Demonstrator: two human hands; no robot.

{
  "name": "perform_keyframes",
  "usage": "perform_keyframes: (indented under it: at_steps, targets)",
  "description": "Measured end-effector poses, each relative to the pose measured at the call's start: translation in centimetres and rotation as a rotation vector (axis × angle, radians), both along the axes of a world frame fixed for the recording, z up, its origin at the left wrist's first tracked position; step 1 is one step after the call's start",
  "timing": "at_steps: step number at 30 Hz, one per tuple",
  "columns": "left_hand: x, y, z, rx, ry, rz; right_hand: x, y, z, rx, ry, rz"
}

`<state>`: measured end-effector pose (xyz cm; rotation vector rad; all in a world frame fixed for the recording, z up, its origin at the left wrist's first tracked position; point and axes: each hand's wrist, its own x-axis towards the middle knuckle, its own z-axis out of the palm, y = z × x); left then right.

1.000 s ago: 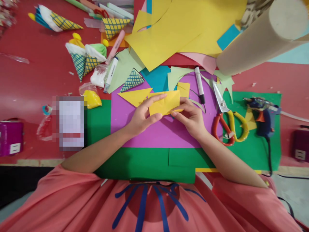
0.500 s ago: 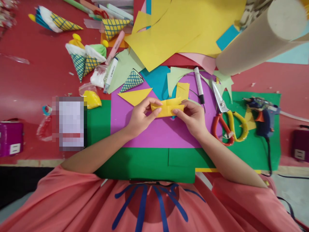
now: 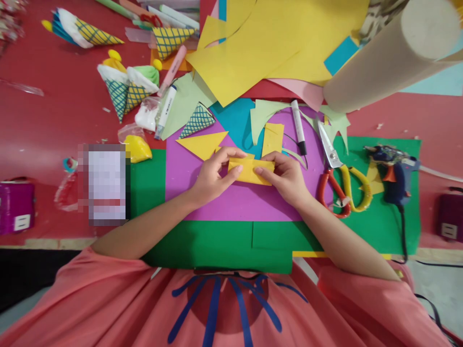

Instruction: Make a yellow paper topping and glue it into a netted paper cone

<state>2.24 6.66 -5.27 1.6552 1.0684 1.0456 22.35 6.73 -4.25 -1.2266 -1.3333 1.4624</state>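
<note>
A small folded piece of yellow paper is held between both hands above the purple sheet. My left hand pinches its left end, thumb on the near face and fingers behind. At the right end, my right hand grips it the same way, its thumb pressing near the middle. Beyond the hands lie a yellow paper triangle, a yellow paper strip and a small patterned paper cone.
Scissors and a glue gun lie to the right. A large cardboard tube stands at the back right. Finished paper cones, markers and a bag of yellow clay sit at the left, near a blurred screen.
The yellow paper has come slightly nearer to me, and its raised upper flap now lies flatter. The right thumb has slid a little inward along it.
</note>
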Motion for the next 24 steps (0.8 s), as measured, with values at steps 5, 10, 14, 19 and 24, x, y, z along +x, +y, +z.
perform_keyframes:
  at_steps: [5,10,14,19,24]
  targets:
    - [-0.03,0.01,0.18,-0.039,0.049,-0.01,0.0,0.09,0.28,-0.004,-0.066,-0.003]
    - [-0.03,0.06,0.24,0.0,0.055,0.01,-0.11,0.09,0.57,-0.002,-0.112,-0.012]
    - [-0.05,0.06,0.12,0.003,0.049,0.012,-0.1,0.02,0.54,0.019,-0.139,-0.012]
    - [-0.04,0.06,0.09,-0.02,0.069,0.018,-0.07,0.03,0.38,0.042,-0.162,-0.002]
    - [0.05,0.14,0.25,-0.017,0.07,0.027,-0.12,-0.08,0.29,0.053,-0.174,0.01]
